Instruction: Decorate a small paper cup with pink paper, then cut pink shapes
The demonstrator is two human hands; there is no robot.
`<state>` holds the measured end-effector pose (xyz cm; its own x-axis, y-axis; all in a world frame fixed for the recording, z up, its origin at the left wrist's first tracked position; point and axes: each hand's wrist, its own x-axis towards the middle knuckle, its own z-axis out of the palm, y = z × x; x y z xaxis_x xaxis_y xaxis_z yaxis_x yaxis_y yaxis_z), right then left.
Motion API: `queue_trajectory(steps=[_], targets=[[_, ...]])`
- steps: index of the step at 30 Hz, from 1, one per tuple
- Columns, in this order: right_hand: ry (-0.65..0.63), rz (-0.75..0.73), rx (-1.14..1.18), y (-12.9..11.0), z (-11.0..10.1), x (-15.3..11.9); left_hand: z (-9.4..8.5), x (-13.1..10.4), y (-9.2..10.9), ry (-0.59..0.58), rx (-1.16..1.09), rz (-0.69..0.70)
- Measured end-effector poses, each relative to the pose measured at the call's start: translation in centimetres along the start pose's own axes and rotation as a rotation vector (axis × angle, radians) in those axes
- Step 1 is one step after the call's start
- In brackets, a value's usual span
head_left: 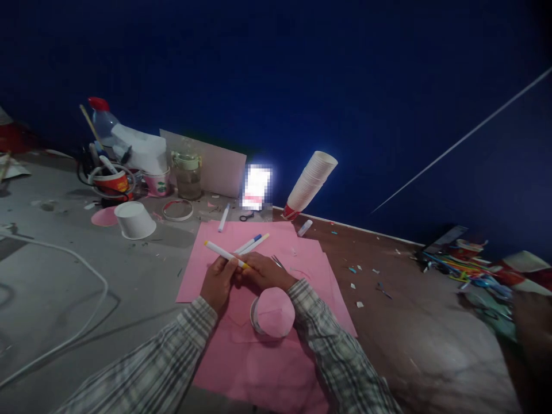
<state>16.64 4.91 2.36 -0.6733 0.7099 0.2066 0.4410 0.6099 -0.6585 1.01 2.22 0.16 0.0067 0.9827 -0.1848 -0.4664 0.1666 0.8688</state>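
A white marker with yellow ends (222,252) lies slantwise between my two hands, above pink paper sheets (267,374). My left hand (218,283) grips it from below, with the thumb along the barrel. The fingers of my right hand (268,270) are closed around its near yellow end, and some are hidden. Just behind it lie a blue-capped marker (250,243) and a yellow-capped marker (259,241). Close to my right wrist, a paper cup with a pink round top (275,313) rests on the sheets. Thin metal tips (277,262) show beside my right hand.
A white cup (134,220) stands upside down at left, near a tape ring (177,210), a glass jar (188,175) and a cup of tools (111,183). Stacked paper cups (310,183) lean by the blue wall. Paper scraps (359,305) and another person's arm (532,328) are at right.
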Motion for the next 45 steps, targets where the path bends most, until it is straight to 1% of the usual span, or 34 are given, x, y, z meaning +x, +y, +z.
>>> queue_trajectory(steps=[6, 9, 11, 13, 16, 17, 18, 19, 20, 21, 23, 25, 27, 29, 31, 33, 35, 37, 38, 42, 45], targets=[[0.036, 0.028, -0.011, -0.7, 0.4, 0.1, 0.0, 0.1, 0.0, 0.031, 0.003, 0.018], [0.071, 0.039, -0.022, -0.6, 0.7, 0.0, 0.2, 0.0, -0.3, 0.031, 0.003, 0.025], [0.101, 0.035, -0.020, -0.3, 0.8, -0.2, 0.1, 0.1, -0.1, 0.038, 0.004, 0.028], [0.147, 0.030, 0.005, 0.1, 0.7, -0.5, -0.5, 0.7, 0.7, 0.075, -0.013, 0.040], [0.213, 0.062, 0.097, 0.9, 0.2, -1.1, -1.9, 2.1, 2.7, 0.199, -0.084, 0.098], [0.218, 0.083, 0.137, 1.1, 0.0, -1.2, -2.3, 2.4, 3.3, 0.221, -0.108, 0.110], [0.219, 0.109, 0.185, 1.3, -0.1, -1.3, -2.5, 2.6, 3.7, 0.218, -0.146, 0.100], [0.220, 0.133, 0.248, 1.5, -0.1, -1.4, -2.5, 2.6, 3.8, 0.187, -0.171, 0.078], [0.229, 0.159, 0.325, 1.6, 0.0, -1.4, -2.3, 2.5, 3.8, 0.120, -0.172, 0.058], [0.257, 0.191, 0.413, 1.7, 0.0, -1.3, -1.9, 2.1, 3.5, 0.029, -0.161, 0.029], [0.334, 0.252, 0.563, 1.9, 0.1, -1.2, -1.0, 1.2, 2.6, -0.058, -0.127, -0.023], [0.409, 0.292, 0.631, 2.0, -0.2, -1.1, -0.4, 0.2, 1.7, -0.213, -0.017, -0.112], [0.464, 0.310, 0.654, 2.1, -0.7, -1.1, -0.1, -0.3, 1.2, -0.312, 0.021, -0.154], [0.513, 0.318, 0.685, 2.1, -1.3, -1.2, -0.1, -0.4, 1.2, -0.333, 0.026, -0.165], [0.544, 0.326, 0.690, 2.0, -1.8, -1.2, -0.3, -0.2, 1.4, -0.292, 0.023, -0.160], [0.538, 0.332, 0.644, 1.7, -2.0, -1.3, -0.5, 0.1, 1.5, -0.248, 0.018, -0.154], [0.511, 0.337, 0.580, 1.5, -2.1, -1.3, -0.6, 0.2, 1.5, -0.251, 0.023, -0.160], [0.499, 0.335, 0.579, 1.3, -2.0, -1.2, -0.7, 0.2, 1.4, -0.292, 0.055, -0.169], [0.507, 0.332, 0.617, 1.3, -2.0, -1.1, -0.7, 0.1, 1.4, -0.317, 0.074, -0.172], [0.591, 0.320, 0.861, 1.6, -2.2, -0.9, -0.5, -0.4, 1.7, -0.397, 0.135, -0.209], [0.588, 0.332, 0.890, 1.9, -2.5, -1.0, -0.2, -0.8, 2.0, -0.459, 0.146, -0.266]])
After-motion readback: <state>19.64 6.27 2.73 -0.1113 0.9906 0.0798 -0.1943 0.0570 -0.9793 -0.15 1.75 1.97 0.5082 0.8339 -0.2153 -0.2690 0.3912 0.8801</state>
